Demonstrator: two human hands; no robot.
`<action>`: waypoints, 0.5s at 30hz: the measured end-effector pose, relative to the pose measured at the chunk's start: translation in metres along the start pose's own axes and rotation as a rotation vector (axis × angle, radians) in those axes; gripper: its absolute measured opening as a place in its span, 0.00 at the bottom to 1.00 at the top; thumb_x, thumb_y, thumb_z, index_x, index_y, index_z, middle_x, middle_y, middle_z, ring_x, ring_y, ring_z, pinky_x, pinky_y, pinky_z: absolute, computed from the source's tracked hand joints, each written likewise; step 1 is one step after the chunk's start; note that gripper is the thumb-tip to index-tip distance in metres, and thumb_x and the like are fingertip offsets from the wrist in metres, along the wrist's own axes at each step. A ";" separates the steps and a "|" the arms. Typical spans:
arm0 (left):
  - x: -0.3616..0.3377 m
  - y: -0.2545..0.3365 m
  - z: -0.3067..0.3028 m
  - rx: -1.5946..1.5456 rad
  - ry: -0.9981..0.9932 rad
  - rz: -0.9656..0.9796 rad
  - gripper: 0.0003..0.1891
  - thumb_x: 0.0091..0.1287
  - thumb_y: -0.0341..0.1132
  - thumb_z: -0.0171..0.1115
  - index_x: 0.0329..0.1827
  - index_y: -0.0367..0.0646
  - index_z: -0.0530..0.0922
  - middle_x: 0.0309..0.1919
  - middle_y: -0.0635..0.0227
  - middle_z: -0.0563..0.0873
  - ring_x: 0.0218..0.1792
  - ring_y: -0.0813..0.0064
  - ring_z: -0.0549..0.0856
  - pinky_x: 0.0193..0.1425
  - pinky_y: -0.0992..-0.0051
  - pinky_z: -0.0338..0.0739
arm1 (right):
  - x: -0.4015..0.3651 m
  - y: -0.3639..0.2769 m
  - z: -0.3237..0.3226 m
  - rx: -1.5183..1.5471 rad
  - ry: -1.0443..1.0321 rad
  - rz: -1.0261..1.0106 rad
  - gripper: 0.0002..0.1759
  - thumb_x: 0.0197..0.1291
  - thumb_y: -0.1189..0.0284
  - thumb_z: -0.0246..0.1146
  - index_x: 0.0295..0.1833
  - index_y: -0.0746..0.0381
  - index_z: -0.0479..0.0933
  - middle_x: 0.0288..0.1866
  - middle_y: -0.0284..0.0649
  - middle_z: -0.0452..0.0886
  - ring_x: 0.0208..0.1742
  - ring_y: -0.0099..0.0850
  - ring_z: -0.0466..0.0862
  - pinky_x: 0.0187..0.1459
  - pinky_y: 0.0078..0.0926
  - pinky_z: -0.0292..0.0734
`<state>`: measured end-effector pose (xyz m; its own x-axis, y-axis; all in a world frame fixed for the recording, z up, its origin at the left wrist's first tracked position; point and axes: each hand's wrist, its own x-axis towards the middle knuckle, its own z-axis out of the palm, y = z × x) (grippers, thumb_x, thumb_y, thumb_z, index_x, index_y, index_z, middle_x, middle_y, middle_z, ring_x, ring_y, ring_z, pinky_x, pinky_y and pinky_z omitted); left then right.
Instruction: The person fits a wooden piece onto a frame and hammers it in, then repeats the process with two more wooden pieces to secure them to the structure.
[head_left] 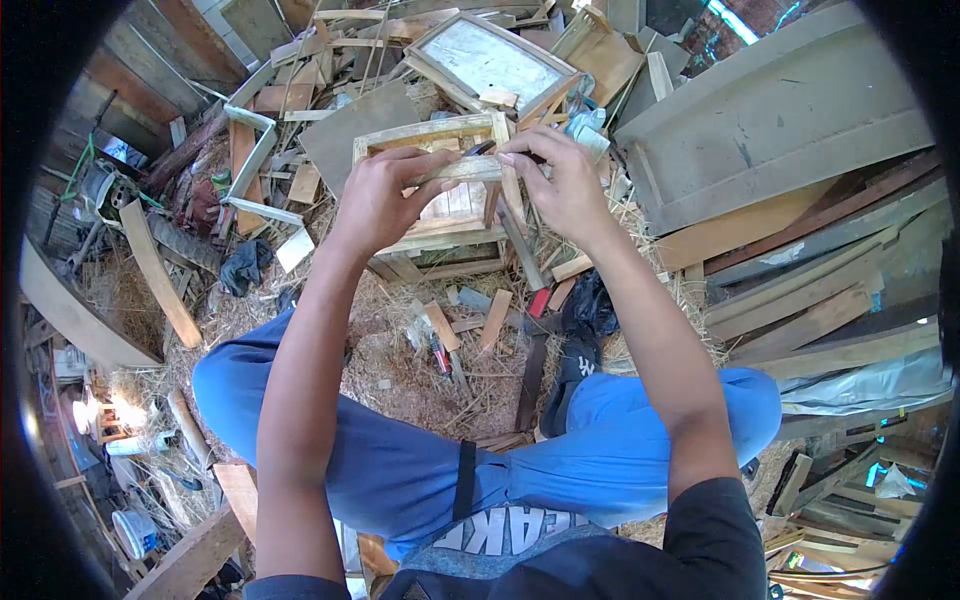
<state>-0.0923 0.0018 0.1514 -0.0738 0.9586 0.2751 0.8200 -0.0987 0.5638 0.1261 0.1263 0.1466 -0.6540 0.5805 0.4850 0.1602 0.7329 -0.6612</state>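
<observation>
My left hand (392, 195) grips a short strip of wood (468, 168), with the thumb below and the fingers along its top. At the strip's other end, the thumb and index finger of my right hand (562, 185) pinch close together on it. A small dark object (481, 148) shows just behind the strip, partly hidden by it. Beneath and beyond both hands sits a pale wooden frame (430, 132) with slats inside. A dark wooden bar (522, 250) leans beside the frame on the right.
A red-handled tool (440, 356) lies among wood offcuts (495, 320) on the straw-strewn floor between my knees. Farther off rests a framed pane (490, 60). Large boards (780, 120) are stacked at the right, and a curved plank (160, 270) stands at the left.
</observation>
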 end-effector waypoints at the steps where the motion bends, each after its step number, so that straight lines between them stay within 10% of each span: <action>1: 0.000 -0.001 0.000 0.008 0.016 0.028 0.19 0.66 0.32 0.73 0.61 0.45 0.88 0.49 0.55 0.91 0.47 0.53 0.91 0.53 0.62 0.84 | -0.001 0.001 0.001 0.001 0.001 0.001 0.07 0.68 0.79 0.67 0.50 0.68 0.84 0.42 0.45 0.88 0.46 0.39 0.89 0.51 0.34 0.81; 15: 0.001 -0.006 0.004 -0.001 0.040 0.023 0.19 0.67 0.42 0.74 0.61 0.58 0.89 0.49 0.62 0.92 0.50 0.54 0.89 0.55 0.58 0.84 | -0.001 0.005 0.010 -0.032 0.085 -0.091 0.07 0.65 0.80 0.70 0.47 0.67 0.85 0.43 0.46 0.89 0.45 0.40 0.90 0.49 0.33 0.82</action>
<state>-0.0948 0.0045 0.1455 -0.0774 0.9447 0.3187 0.8214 -0.1207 0.5574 0.1205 0.1262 0.1371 -0.6018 0.5385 0.5898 0.1275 0.7938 -0.5946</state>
